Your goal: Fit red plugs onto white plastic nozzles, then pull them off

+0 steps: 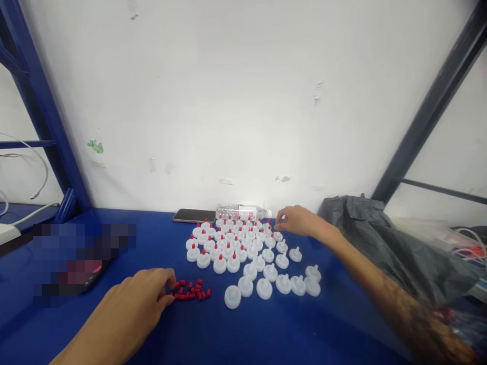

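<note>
While the left hand (150, 289) bends low at the near left of the blue table (213, 337), its thumb and forefinger curled toward each other at the edge of a loose pile of red tips (197, 289), the right hand (297, 220) reaches to the far right of the white caps; the two hands are well apart. Whether either one grips anything cannot be told, as the fingertips are too small and partly hidden. The red tips are short, glossy little cylinders, deep red, most lying on their sides in a scattered heap, several touching. Behind and to the right of them spread the white caps, round, squat and slightly translucent, each with a narrow spout at its centre. Toward the left and back stand the tipped caps (228, 252), packed close in uneven rows, a red tip upright on each spout like a small bead. Toward the right and front sit the bare caps (270, 274), pale all over, more loosely spaced, some tilted, with one overlapping its neighbour at the far right. Behind the caps lie a phone (195, 216) and a clear bottle (243, 212) on its side.
</note>
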Demonstrator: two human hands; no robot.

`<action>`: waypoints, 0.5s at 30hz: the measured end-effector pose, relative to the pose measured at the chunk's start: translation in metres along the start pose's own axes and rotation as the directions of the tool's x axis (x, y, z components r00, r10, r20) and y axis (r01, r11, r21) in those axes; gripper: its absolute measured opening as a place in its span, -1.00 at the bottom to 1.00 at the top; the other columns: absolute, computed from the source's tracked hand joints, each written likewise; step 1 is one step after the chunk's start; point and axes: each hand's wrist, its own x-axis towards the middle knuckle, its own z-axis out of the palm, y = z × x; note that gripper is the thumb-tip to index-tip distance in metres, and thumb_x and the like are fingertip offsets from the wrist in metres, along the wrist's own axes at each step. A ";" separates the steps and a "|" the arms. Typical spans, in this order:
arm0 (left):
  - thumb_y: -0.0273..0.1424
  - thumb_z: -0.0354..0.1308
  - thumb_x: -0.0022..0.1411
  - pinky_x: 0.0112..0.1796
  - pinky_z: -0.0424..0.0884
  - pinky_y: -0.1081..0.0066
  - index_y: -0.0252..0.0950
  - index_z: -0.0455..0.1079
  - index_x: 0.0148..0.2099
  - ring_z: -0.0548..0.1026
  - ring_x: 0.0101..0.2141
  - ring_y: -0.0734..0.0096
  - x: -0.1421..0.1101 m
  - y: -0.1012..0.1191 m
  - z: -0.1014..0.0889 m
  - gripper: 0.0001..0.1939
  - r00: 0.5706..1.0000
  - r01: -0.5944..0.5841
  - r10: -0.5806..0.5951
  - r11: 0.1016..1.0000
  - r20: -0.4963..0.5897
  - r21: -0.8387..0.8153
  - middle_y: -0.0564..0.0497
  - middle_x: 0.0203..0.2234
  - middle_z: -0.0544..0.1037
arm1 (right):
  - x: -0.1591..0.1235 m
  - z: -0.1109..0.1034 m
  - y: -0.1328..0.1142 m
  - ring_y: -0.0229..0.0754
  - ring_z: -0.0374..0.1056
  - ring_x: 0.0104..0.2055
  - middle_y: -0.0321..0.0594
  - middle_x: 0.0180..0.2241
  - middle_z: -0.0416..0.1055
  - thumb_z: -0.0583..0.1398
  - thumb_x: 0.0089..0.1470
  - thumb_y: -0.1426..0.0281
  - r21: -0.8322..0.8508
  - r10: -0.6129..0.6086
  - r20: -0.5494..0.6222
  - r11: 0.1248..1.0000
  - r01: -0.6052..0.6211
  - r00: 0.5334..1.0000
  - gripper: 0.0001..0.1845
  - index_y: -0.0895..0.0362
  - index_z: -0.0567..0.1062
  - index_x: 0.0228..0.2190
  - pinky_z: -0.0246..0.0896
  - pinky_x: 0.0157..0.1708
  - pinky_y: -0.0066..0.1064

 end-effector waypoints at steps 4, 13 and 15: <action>-0.34 0.05 0.21 -0.34 0.25 0.25 -0.05 0.45 -0.20 0.57 -0.28 0.09 -0.001 -0.002 0.001 -0.82 1.000 -0.003 0.003 1.000 -0.008 0.004 0.06 -0.33 0.62 | 0.004 0.004 0.006 -0.16 0.50 -0.29 -0.24 -0.34 0.61 0.28 0.08 0.22 0.024 -0.005 0.075 1.000 0.003 0.997 -0.84 0.00 0.64 -0.34 0.26 -0.32 -0.42; -0.20 -0.02 0.26 -0.35 0.25 0.27 -0.03 0.46 -0.22 0.56 -0.31 0.10 -0.004 -0.002 -0.008 -0.78 1.000 0.021 -0.021 1.000 -0.011 -0.018 0.05 -0.35 0.61 | 0.011 0.017 0.018 -0.19 0.46 -0.24 -0.23 -0.26 0.53 0.26 0.19 0.19 -0.024 0.066 0.179 0.998 -0.062 0.982 -0.72 0.18 0.54 -0.27 0.40 -0.15 -0.21; -0.12 -0.06 0.29 -0.33 0.27 0.26 -0.03 0.46 -0.25 0.56 -0.33 0.09 -0.005 -0.001 -0.013 -0.71 1.000 0.025 -0.025 0.999 -0.017 -0.035 0.04 -0.37 0.61 | 0.011 0.016 0.019 -0.21 0.46 -0.25 -0.25 -0.27 0.54 0.25 0.20 0.19 0.007 0.036 0.188 0.999 -0.038 0.981 -0.73 0.17 0.54 -0.28 0.40 -0.16 -0.23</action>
